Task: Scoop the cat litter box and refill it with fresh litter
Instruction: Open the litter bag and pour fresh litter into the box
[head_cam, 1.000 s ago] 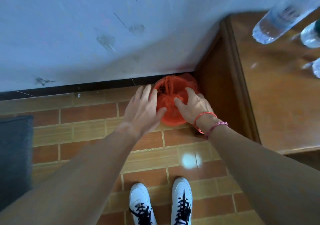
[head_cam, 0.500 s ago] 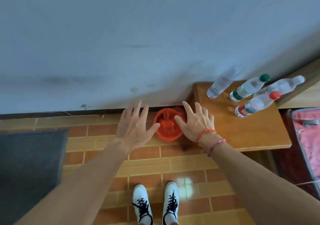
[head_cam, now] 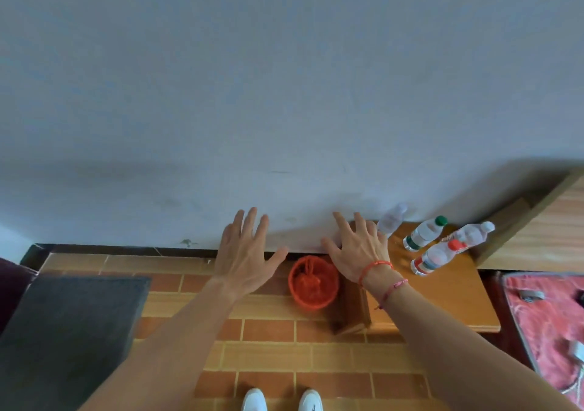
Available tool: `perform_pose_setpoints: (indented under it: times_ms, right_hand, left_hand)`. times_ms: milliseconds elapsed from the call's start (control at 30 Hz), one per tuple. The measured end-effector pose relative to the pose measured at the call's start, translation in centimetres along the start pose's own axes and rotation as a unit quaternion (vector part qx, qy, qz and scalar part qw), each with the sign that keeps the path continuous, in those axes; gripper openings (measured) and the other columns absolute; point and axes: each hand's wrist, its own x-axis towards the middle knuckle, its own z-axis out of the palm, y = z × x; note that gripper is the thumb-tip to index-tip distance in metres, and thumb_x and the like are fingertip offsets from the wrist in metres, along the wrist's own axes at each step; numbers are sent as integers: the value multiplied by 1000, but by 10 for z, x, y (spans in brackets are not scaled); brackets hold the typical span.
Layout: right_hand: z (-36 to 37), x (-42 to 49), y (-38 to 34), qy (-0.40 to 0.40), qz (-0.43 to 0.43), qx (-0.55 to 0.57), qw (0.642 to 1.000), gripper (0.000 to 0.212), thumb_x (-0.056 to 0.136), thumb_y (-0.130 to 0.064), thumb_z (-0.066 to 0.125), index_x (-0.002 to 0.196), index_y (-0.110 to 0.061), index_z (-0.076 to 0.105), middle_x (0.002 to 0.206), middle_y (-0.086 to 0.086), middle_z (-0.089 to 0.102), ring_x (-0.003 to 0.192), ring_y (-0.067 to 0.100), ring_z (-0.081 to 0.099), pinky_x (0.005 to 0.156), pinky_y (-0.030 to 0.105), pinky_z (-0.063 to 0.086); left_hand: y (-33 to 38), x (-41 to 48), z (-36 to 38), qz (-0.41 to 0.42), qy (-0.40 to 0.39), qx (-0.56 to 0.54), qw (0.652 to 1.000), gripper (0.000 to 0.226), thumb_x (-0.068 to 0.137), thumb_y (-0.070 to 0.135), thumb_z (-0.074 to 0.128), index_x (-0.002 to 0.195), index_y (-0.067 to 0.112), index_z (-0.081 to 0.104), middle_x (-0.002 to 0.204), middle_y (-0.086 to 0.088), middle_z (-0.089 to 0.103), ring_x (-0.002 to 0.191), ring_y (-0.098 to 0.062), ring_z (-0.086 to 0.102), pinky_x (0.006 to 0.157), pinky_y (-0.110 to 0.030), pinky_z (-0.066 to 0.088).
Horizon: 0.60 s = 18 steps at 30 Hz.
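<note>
Red bin (head_cam: 313, 287), rim partly behind right hand (head_cam: 357, 252); shoes (head_cam: 254, 401) cut off below.

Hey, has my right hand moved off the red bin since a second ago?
Yes. The right hand no longer rests on the red bin. It has lifted off, fingers spread, toward the wooden cabinet that stands beside the bin.

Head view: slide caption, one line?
Open, empty left hand and right hand near a red bin beside a wooden table.
</note>
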Motion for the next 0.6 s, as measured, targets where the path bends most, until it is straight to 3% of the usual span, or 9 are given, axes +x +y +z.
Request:
perform_pose_setpoints:
  times_ms: [267, 433, 600]
  right_hand:
    - [-24, 14, -22, -3, -54, -5, 999, 66, 91, -64, 31, 148, -35, 18, 149, 9, 28, 130, 31, 35, 102, 47, 33]
    - [-35, 25, -50, 2, -139, -9, 990, 66, 91, -64, 28, 149, -35, 17, 148, 8, 30, 128, 30, 38, 103, 44, 34]
    - [-49, 21, -90, 8, -240, -20, 970, 64, 92, -64, 27, 148, -34, 18, 146, 7, 34, 124, 29, 42, 101, 44, 36]
  left_hand:
    - [-24, -18, -31, -70, 41, 0, 997, 93, 82, 75, 7, 155, 19, 19, 165, -9, 8, 152, -29, 4, 121, -45, 12]
    - [-31, -45, -45, -161, 61, 0, 985, 90, 84, 75, 9, 157, 22, 12, 165, -6, 0, 152, -26, -2, 121, -44, 7]
    - [-35, -92, -66, -254, 90, 18, 963, 86, 90, 74, 20, 156, 20, 17, 165, -8, 7, 152, -29, 4, 122, -47, 13]
